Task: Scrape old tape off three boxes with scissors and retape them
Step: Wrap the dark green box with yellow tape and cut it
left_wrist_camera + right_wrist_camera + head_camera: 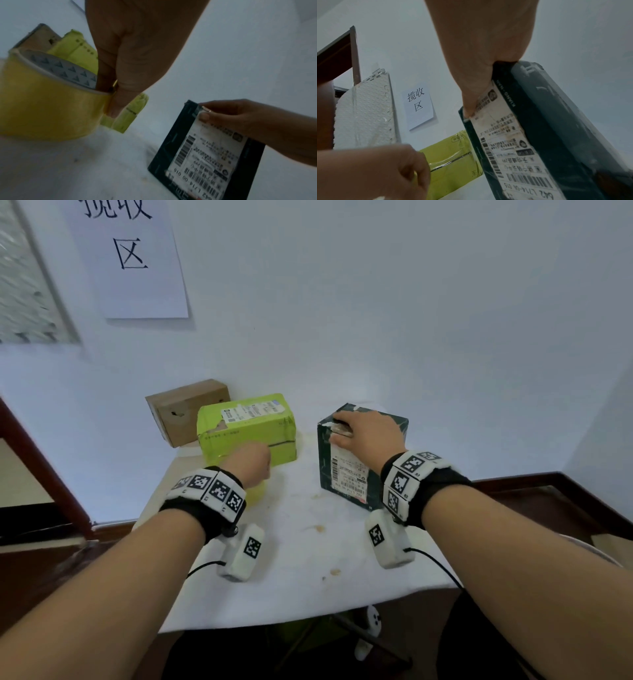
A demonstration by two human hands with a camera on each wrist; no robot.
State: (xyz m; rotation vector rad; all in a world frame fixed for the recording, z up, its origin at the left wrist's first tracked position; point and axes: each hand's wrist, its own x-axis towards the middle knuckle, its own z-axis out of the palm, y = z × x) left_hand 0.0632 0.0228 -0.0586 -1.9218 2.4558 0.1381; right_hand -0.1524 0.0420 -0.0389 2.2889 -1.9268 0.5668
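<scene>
A dark green box [346,474] with a white shipping label [211,152] stands upright at the right of the table. My right hand [363,433] grips its top near corner, thumb on the labelled front [503,135], fingers over the top. My left hand [113,94] pinches the rim of a yellow tape roll [42,108], fingers inside the core and thumb outside, low over the table in front of a lime green box [246,429]. A brown cardboard box [188,410] sits behind that one. No scissors show in any view.
The boxes stand on a white covered table [308,559] set against a white wall. A paper sign [133,258] hangs on that wall, and a foam mat [364,115] leans beside a wooden door frame [34,457]. The table's front edge is near my forearms.
</scene>
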